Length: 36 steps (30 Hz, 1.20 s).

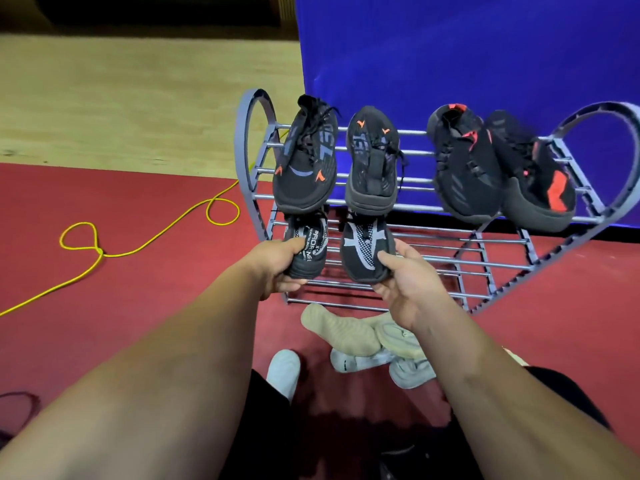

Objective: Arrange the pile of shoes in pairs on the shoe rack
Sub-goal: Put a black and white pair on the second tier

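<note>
A grey metal shoe rack (491, 261) stands against a blue backdrop. Its top shelf holds a black pair with orange marks (306, 161) on the left and a black-and-red pair (498, 168) on the right. On the lower shelf, my left hand (277, 268) grips the toe of a black shoe with white lettering (310, 247). My right hand (401, 275) grips the toe of its matching black-and-white shoe (363, 251). Both shoes sit side by side at the shelf's left end. Beige shoes (339, 332) and white shoes (360, 362) lie on the floor in front of the rack.
A yellow cord (138, 247) loops across the red floor to the left of the rack. A white shoe (284, 372) is at my knee. The right part of the lower shelf holds nothing. Pale wooden flooring lies beyond the red mat.
</note>
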Each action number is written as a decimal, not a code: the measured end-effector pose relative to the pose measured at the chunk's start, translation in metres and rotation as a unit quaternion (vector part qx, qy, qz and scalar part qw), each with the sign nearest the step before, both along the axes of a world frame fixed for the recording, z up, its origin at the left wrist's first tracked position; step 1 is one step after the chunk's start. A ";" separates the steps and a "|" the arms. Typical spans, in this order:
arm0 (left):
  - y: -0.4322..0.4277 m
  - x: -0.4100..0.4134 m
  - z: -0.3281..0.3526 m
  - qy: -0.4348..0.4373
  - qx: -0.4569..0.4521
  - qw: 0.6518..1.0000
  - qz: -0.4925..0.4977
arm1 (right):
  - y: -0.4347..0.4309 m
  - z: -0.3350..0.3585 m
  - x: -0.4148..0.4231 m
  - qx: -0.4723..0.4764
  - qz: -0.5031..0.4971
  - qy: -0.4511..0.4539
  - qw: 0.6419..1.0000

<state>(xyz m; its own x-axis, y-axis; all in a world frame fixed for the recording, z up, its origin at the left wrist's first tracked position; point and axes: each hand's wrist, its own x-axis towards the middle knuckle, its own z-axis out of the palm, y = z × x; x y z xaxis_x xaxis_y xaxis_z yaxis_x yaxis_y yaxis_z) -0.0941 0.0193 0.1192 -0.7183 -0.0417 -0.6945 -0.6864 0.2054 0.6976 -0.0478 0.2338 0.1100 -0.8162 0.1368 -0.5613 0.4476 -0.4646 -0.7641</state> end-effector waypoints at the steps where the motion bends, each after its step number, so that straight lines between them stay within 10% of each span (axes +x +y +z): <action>1: 0.001 -0.004 -0.003 -0.001 0.008 1.000 0.005 | -0.004 -0.002 -0.002 -0.007 0.000 -0.002 1.000; 7: 0.003 -0.017 -0.013 -0.058 0.088 0.988 0.112 | -0.017 -0.010 -0.018 -0.069 -0.009 0.016 0.997; 13: -0.011 -0.017 -0.023 -0.129 0.061 0.986 0.088 | -0.030 -0.029 -0.009 -0.013 0.050 -0.169 0.984; 36: -0.012 -0.037 -0.046 -0.075 0.125 0.982 0.118 | -0.059 -0.035 -0.029 -0.025 -0.032 -0.031 0.999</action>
